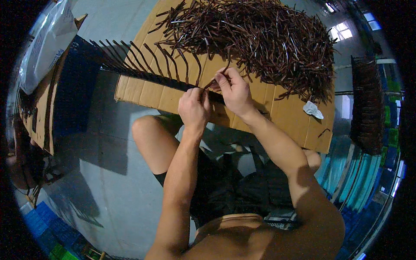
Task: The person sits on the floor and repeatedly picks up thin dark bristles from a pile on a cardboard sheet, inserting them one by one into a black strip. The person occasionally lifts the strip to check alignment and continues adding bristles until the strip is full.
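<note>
A long black bar (167, 80) runs across the near part of the cardboard, with a row of brown bent rods (187, 68) standing up from it. My left hand (193, 107) is closed over the bar near the end of that row, its fingertips beside the lower end of one rod. Pinched between the thumb and fingers of my right hand (235, 89) is this bent rod (209, 84), slanting up past the hand. My fingers partly hide where rod and bar meet. Beyond my hands lies a large heap of loose brown bent rods (255, 41).
The cardboard sheet (147, 93) carries the heap, a crumpled white paper (313, 110) and a stray rod (324, 132). A box with a plastic bag (47, 47) stands at left. Dark bristly pieces (366, 106) hang at right near turquoise material (353, 180).
</note>
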A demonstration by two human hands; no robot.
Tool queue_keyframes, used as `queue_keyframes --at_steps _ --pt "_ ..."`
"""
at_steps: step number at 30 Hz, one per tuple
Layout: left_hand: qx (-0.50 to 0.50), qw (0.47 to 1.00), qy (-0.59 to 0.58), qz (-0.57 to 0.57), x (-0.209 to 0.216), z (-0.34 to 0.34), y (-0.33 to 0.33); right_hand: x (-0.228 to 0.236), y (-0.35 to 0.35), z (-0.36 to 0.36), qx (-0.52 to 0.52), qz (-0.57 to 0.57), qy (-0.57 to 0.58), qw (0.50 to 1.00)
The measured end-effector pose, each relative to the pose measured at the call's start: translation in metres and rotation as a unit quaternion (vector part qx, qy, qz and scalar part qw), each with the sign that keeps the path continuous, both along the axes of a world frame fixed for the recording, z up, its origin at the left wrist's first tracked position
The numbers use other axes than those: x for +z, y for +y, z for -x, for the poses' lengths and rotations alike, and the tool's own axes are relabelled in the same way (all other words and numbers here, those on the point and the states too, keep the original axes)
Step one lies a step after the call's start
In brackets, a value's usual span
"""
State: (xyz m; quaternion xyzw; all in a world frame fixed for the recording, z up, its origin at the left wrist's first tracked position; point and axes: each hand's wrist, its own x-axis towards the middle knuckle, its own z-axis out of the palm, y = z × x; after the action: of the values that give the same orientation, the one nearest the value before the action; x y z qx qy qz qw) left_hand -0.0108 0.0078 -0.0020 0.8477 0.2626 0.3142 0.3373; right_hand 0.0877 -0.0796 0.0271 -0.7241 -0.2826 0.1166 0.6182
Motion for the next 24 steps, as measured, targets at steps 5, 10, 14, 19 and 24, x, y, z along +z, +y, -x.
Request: queue_keyframes --at_steps 5,10,14,19,24 --pt "-0.002 1.000 0.008 0.001 -0.001 0.000 0.000 -0.004 -0.002 0.001 -0.019 0.007 -0.013 1.000" --pt "0.000 1.000 0.003 -0.002 -0.002 0.000 -0.001 0.003 -0.006 0.002 0.027 0.054 -0.035 0.998" --pt "-0.006 1.000 0.000 -0.002 -0.002 0.000 -0.002 0.017 -0.004 0.006 0.030 0.076 -0.147 0.986" --pt "0.016 0.999 0.027 0.022 -0.005 0.005 0.001 0.034 0.003 -0.002 0.162 0.142 -0.197 0.956" --pt "0.075 0.987 0.093 0.107 0.015 0.011 0.015 0.024 -0.003 -0.090 0.009 0.339 -0.240 0.909"
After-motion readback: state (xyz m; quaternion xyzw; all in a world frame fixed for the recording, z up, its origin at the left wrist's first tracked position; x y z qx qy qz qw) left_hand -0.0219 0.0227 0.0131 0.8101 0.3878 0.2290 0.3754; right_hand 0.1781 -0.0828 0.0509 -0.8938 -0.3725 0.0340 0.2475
